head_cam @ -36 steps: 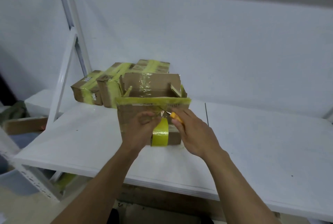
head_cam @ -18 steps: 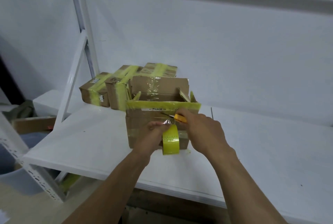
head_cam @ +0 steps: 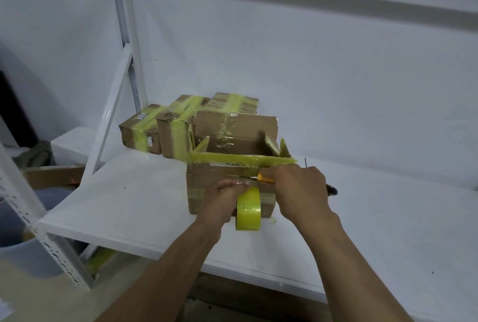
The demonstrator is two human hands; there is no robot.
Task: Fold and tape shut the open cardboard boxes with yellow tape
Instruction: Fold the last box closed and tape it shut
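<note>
An open cardboard box [head_cam: 204, 187] stands on the white shelf [head_cam: 134, 205], its flaps up and a yellow tape strip along its front rim. A roll of yellow tape [head_cam: 248, 210] hangs against the box front. My left hand [head_cam: 225, 197] pinches the clear tape end just above the roll. My right hand [head_cam: 300, 192] grips an orange-handled cutter [head_cam: 263, 179], its blade touching the tape by my left fingers. The cutter's dark rear end sticks out to the right of my hand.
Three taped boxes [head_cam: 176, 130] sit behind the open one, against the white wall. A white upright and a diagonal brace [head_cam: 111, 114] stand at left. A grey bin [head_cam: 25, 254] sits on the floor, lower left. The shelf stretches on to the right.
Both hands stay at the box front with the cutter on the tape. The view has shifted, so the box sits lower and further right in frame.
</note>
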